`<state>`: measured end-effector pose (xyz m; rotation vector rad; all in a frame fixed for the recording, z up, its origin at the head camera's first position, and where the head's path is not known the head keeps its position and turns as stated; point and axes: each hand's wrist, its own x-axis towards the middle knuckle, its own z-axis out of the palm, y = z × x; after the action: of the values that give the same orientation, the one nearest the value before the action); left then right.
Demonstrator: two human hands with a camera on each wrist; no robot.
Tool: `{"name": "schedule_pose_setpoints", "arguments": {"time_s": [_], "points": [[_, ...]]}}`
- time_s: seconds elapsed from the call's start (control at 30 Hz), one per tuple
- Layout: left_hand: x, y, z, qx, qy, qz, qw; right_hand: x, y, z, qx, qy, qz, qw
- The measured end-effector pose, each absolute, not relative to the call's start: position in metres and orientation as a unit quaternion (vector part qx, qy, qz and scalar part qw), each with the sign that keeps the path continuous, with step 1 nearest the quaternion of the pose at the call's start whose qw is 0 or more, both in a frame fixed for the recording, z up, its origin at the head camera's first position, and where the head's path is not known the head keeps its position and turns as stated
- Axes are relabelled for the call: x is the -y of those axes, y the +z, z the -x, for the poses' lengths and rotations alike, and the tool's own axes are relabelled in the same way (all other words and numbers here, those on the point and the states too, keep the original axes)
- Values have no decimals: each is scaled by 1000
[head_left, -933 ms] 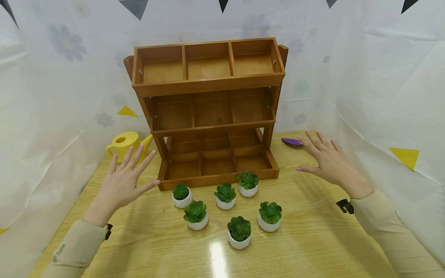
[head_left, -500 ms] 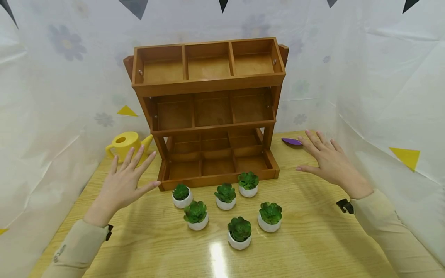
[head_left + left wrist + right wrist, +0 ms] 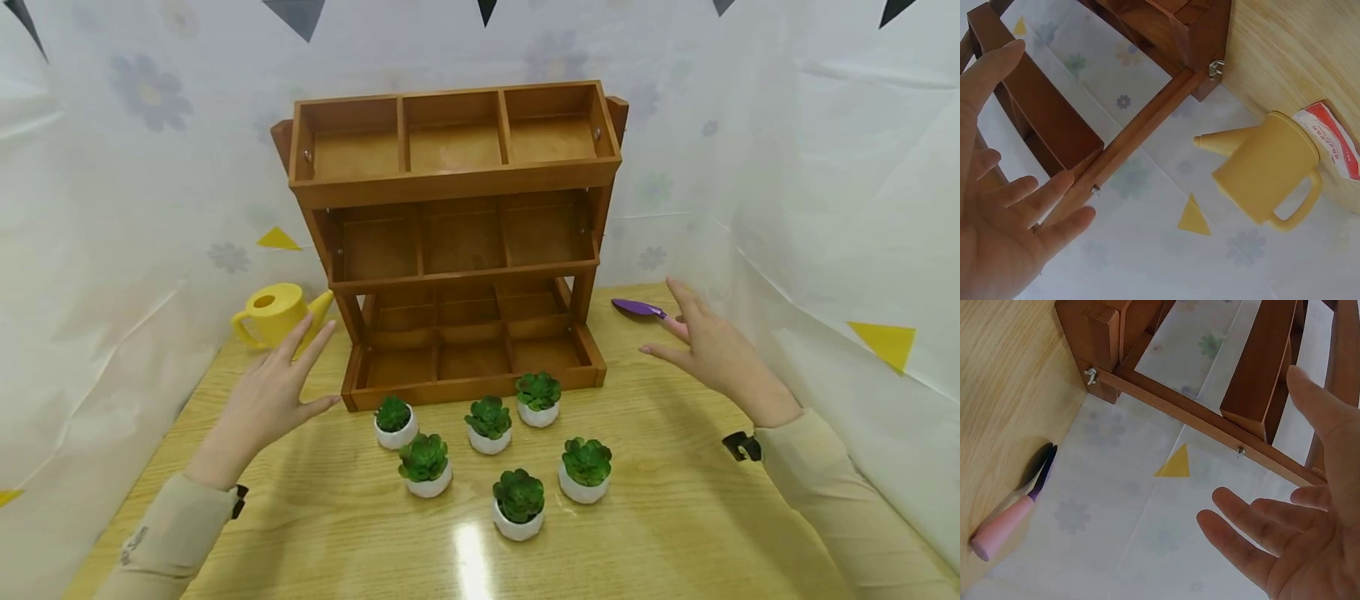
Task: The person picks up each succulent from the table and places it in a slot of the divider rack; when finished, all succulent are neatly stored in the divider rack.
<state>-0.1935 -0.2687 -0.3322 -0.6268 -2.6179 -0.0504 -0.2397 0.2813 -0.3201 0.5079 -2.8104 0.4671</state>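
My left hand (image 3: 264, 398) hovers over the table's left side, fingers loosely extended and holding nothing. Behind its fingertips in the head view stands a yellow watering can (image 3: 276, 312), its spout pointing to the wooden shelf. On the right, my right hand (image 3: 712, 354) is held up with relaxed, slightly bent fingers and nothing in them. A small trowel (image 3: 637, 307) with a purple blade lies just beyond it; the right wrist view shows its pink handle (image 3: 1002, 528). Several potted succulents (image 3: 489, 421) in white pots stand between the hands, in front of the shelf.
A brown three-tier wooden shelf (image 3: 457, 187) with divided compartments stands at the table's back. A red and white packet (image 3: 1332, 140) lies behind the watering can in the left wrist view. White sheeting (image 3: 840, 208) hangs around the table (image 3: 637, 542).
Both hands have tilted from flat and spread to more sideways, their fingers drawn closer together. The trowel's pink handle now shows by the right hand. The plants have stayed in place.
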Motion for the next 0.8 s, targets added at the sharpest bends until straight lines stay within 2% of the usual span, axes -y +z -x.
{"name": "schedule_pose_setpoints", "arguments": {"time_s": [0.1, 0.3, 0.57, 0.8], "points": [[268, -333, 193, 953, -47, 220, 201, -281, -325, 243, 957, 186, -171, 141], [266, -344, 194, 965, -134, 193, 111, -281, -338, 253, 948, 224, -169, 148], [260, -378, 200, 958, -206, 191, 50, -278, -366, 270, 948, 279, -137, 70], [252, -396, 206, 952, -242, 185, 1, -270, -388, 283, 932, 333, -140, 38]]}}
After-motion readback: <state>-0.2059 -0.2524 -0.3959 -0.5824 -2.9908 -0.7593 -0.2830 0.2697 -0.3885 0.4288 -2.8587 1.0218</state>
